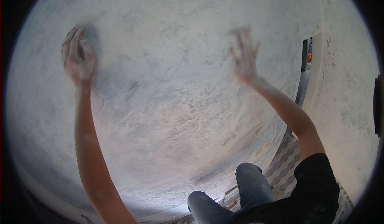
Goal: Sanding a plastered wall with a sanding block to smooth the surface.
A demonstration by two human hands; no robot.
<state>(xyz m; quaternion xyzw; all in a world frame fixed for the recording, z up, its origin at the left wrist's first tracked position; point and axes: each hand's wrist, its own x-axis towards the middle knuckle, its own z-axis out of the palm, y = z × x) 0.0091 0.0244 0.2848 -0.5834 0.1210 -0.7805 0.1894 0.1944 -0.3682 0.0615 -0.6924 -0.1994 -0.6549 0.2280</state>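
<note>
Before me is a pale plastered wall (168, 74) with grey smudges, rough trowel marks and a fine crack. At the upper left, my left hand (79, 56) is against the wall or very close to it, its fingers bent and a dark gap between thumb and fingers. White dust coats it. Higher on the right, my right hand (243, 54) is blurred by motion, with the back of the hand towards me and one outer finger spread. It is dusty too. Whether either palm covers a thin object is hidden.
On the right, a narrow doorway (306, 71) separates this wall from a second plastered wall (345, 104). Below are my knees in jeans (252, 182) and a checkered tile floor (283, 164). Debris (232, 205) lies along the wall's foot. A dark object (378, 105) juts in at the right rim.
</note>
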